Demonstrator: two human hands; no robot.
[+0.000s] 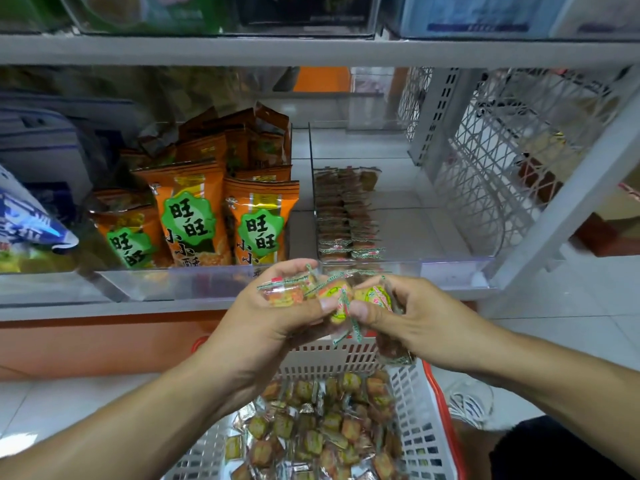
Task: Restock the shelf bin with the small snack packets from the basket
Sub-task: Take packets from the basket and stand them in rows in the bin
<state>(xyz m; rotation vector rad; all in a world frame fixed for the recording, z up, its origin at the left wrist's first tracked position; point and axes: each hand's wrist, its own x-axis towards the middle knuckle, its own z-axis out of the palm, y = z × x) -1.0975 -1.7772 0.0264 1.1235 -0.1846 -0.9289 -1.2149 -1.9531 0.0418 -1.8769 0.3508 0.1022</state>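
Small snack packets (332,299) at frame centre, bunched between left hand (273,317) and right hand (412,317), both gripping them above the basket (412,410). Best to square the bunch, then lay it behind the rows in the clear shelf bin (450,268). Orange bags (194,220) left; bin's front lip may obstruct.

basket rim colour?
Red rim on a white lattice basket, clearest along the right edge in the head view.

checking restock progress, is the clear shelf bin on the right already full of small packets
No, the clear bin holds small packets only along its left side; the rest of its floor is bare.
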